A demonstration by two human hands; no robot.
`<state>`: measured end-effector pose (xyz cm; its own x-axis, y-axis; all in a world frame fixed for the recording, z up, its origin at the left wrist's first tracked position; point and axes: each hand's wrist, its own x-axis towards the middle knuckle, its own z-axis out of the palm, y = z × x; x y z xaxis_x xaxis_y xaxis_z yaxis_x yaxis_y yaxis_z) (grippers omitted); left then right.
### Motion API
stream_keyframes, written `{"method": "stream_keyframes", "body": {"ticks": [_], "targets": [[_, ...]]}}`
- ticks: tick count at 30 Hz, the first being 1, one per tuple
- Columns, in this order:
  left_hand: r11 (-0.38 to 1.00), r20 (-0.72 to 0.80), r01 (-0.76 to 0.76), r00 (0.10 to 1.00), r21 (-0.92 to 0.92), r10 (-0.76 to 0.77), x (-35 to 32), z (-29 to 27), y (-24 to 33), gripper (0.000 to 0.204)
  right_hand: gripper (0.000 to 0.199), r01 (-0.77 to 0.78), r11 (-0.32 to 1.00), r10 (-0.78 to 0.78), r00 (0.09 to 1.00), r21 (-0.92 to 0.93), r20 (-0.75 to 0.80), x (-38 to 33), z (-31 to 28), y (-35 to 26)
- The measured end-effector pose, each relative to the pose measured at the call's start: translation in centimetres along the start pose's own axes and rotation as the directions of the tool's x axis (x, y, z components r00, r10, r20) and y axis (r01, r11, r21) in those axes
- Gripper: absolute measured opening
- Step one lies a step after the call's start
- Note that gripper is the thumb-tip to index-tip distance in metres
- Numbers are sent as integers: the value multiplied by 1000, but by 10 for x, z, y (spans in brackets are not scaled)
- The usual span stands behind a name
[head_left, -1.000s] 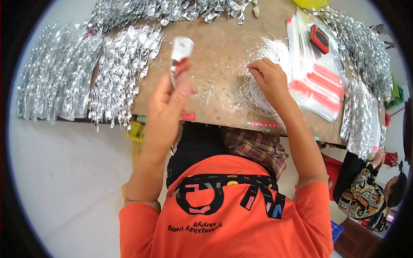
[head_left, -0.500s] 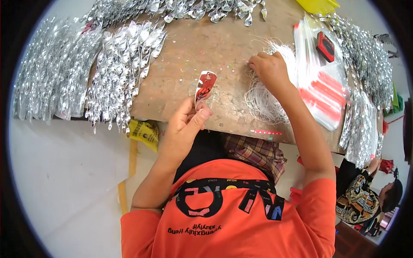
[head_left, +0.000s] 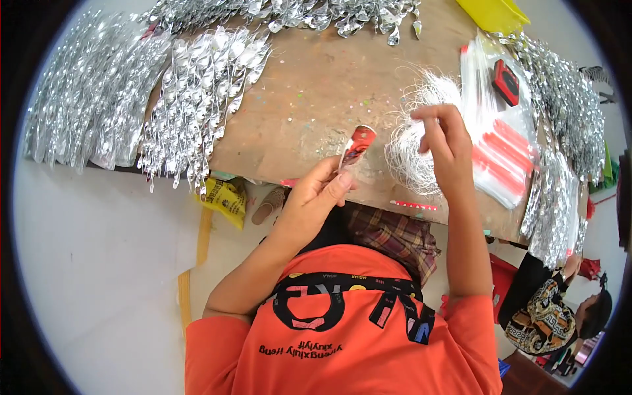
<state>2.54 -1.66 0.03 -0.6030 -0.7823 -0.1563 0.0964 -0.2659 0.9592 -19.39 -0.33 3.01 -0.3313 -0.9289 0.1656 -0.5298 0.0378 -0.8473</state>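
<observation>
My left hand pinches a small curved card between thumb and fingers. The card has a red printed picture and a pale edge, and is held tilted above the table's near edge. Over a loose tangle of fine white string is my right hand. Its index finger is bent toward the left and the thumb sits lower, with a gap between them. I make out no thread in those fingers, though one so thin could be lost against the tangle.
Silvery twisted strands hang over the brown table's left edge, with more along the back and right. Clear plastic bags with red bands lie right of the string, a red-and-black box on them. Another person sits at right.
The left hand and its card have moved to the right and slightly nearer. My right hand has shifted right and nearer from the string's far left side, its fingers now spread more.
</observation>
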Motion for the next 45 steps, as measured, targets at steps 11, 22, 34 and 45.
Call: {"method": "stream_keyframes", "body": {"ticks": [11,22,34,45], "targets": [[998,135,-4,991,60,-4,-4,19,0,41,12,-110,707,58,994,699,97,-64,4,-22],[989,107,-71,993,132,57,-7,24,1,37,20,-171,674,101,985,719,140,-63,3,-22],[990,113,-93,990,104,81,-5,23,1,36,22,-194,637,92,980,746,177,-59,8,-22],[988,151,-133,981,78,120,-6,21,-8,33,15,-238,631,104,969,738,224,-59,8,-19]]}}
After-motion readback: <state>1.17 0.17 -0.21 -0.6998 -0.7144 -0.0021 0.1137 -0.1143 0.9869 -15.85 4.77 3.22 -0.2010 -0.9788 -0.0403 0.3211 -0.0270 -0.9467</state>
